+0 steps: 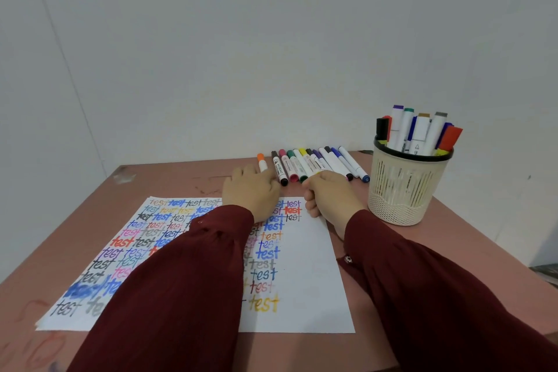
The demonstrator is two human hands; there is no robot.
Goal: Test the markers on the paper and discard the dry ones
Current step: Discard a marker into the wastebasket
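A white paper (311, 275) covered with coloured "test" words lies on the brown table (169, 181). Behind it, several capped markers (326, 160) lie side by side in a row. Apart from the row, to its left, lies an orange-capped marker (261, 161). My left hand (250, 192) covers that marker's near half, fingers curled over it. My right hand (329, 195) sits at the near ends of the row's middle markers, fingers curled. A yellow marker end (317, 173) shows at its fingertips. Both dark red sleeves hide part of the paper.
A cream mesh cup (404, 190) holding several upright markers stands at the right, close beside my right hand. A pale wall rises right behind the table's far edge. The table's right edge runs just past the cup.
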